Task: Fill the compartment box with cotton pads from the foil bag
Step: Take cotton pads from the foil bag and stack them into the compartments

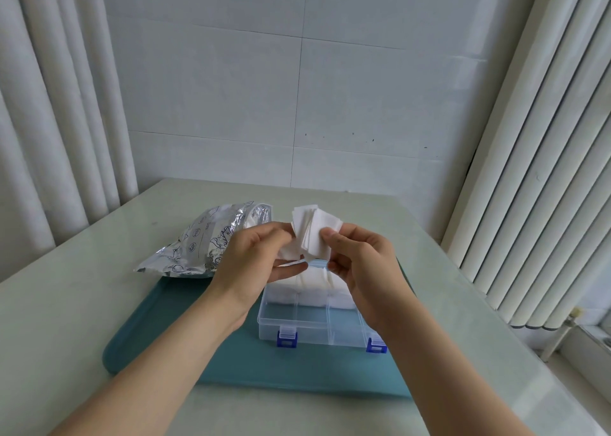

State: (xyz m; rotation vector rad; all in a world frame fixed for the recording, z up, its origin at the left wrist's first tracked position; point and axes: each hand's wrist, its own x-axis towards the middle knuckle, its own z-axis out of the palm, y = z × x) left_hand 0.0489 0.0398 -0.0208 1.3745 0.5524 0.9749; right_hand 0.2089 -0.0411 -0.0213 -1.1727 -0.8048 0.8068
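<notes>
A fanned stack of white square cotton pads is held in the air above the clear compartment box. My left hand grips the stack's left side and my right hand pinches its right side between thumb and fingers. The box sits on a teal tray, has blue latches at the front, and its far compartments hold white pads; the near compartments show the teal tray through them. The silver foil bag lies to the left behind my left hand, its open mouth facing right.
The tray rests on a pale glossy table. A tiled wall stands behind, with white curtains at the left and vertical blinds at the right. The table's right edge drops to a window ledge.
</notes>
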